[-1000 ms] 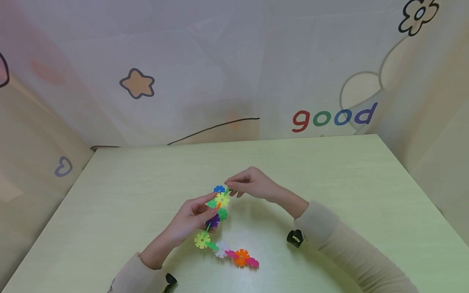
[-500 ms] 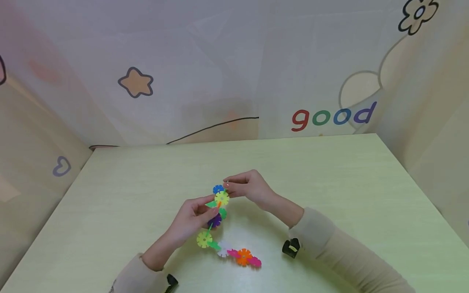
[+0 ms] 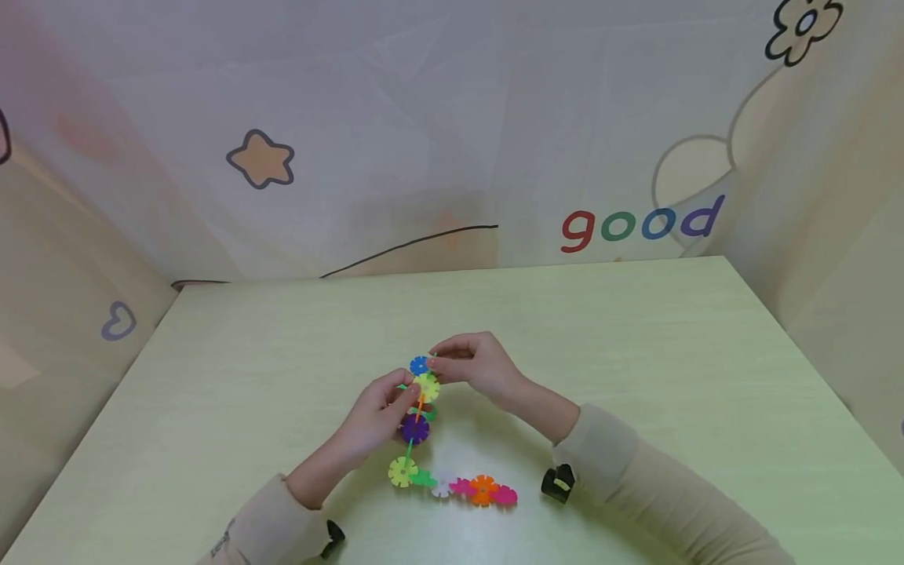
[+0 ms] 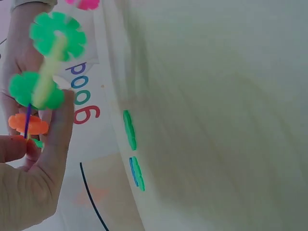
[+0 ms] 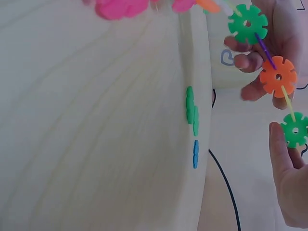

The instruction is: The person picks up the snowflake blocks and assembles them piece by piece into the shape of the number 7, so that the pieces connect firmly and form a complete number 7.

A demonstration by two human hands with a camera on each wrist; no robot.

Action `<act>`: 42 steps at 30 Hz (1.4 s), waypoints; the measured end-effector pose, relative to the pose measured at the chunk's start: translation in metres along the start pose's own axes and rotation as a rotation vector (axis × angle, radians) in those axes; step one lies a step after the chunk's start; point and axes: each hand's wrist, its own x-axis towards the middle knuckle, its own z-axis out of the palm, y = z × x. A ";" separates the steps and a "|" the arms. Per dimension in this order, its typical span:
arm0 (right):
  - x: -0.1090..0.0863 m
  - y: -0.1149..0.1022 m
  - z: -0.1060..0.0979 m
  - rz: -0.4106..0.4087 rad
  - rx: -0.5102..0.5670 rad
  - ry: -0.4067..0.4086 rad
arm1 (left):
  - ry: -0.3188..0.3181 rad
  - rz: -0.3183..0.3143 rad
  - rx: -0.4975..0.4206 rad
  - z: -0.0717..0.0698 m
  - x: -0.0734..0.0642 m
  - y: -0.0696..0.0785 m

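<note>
A chain of slotted snowflake discs hangs from both hands in the head view. My left hand [image 3: 374, 412] pinches it with thumb and fingers near a yellow disc [image 3: 427, 388] and an orange disc seen edge-on. Just up and right, my right hand [image 3: 480, 369] pinches a green disc [image 5: 296, 130] at the top end. Below hang a purple disc [image 3: 414, 429] and a lower yellow disc [image 3: 402, 472]. The tail bends right through green, white and pink discs to an orange disc [image 3: 483, 490] and a last pink disc [image 3: 504, 495]. The exact left finger contact is partly hidden.
Beyond the hands, a blue disc [image 5: 195, 154] and two green discs [image 5: 190, 105] lie loose on the pale table [image 3: 600, 329]. A printed cloth [image 3: 395, 118] stands behind the table. Dark wrist devices [image 3: 559, 482] sit under both sleeves.
My left hand has shifted its fingers up the chain, toward the upper yellow disc. The chain's tail has swung right. My right hand has come slightly down and left, still pinching the green disc.
</note>
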 end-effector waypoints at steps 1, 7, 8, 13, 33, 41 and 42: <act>0.000 0.000 0.000 0.004 0.001 0.003 | 0.004 0.008 0.007 0.000 0.000 0.000; -0.003 0.001 0.001 -0.018 -0.001 0.012 | 0.034 0.045 0.036 0.001 0.001 0.002; -0.003 0.001 0.001 -0.020 0.003 0.015 | 0.042 0.044 0.040 0.001 0.001 0.002; -0.004 0.003 0.002 -0.025 0.025 0.039 | 0.072 0.054 0.045 0.002 0.002 0.002; -0.007 0.002 0.006 -0.047 0.021 0.089 | 0.125 0.018 0.064 0.005 0.004 0.007; -0.005 -0.002 -0.003 -0.025 -0.030 0.013 | 0.095 0.007 0.037 0.004 0.006 0.007; -0.005 -0.003 -0.004 -0.027 -0.032 0.002 | 0.097 0.000 0.032 0.004 0.006 0.006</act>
